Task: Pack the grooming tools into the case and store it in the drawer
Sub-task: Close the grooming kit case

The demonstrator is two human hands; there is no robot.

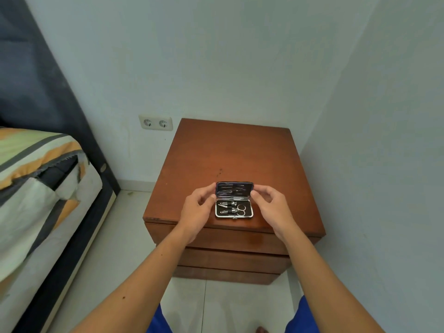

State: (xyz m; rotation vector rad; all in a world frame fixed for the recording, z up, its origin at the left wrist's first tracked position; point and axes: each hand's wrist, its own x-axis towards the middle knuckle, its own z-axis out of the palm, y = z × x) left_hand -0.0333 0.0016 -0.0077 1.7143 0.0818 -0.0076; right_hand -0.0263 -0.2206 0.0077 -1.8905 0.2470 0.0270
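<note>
Pinching the raised lid (pixel 234 189) of the manicure case (pixel 234 211) at both sides, left grip (pixel 199 207) and right grip (pixel 271 203) should fold it down evenly until the clasp catches.

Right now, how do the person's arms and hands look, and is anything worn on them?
Both arms are bare from the bottom edge of the picture up to the fingers: no sleeves, gloves, watch or bracelet show. The left hand and the right hand carry no rings that can be seen. A small dark mark sits on the left forearm. Bright blue shorts show below the arms.
</note>
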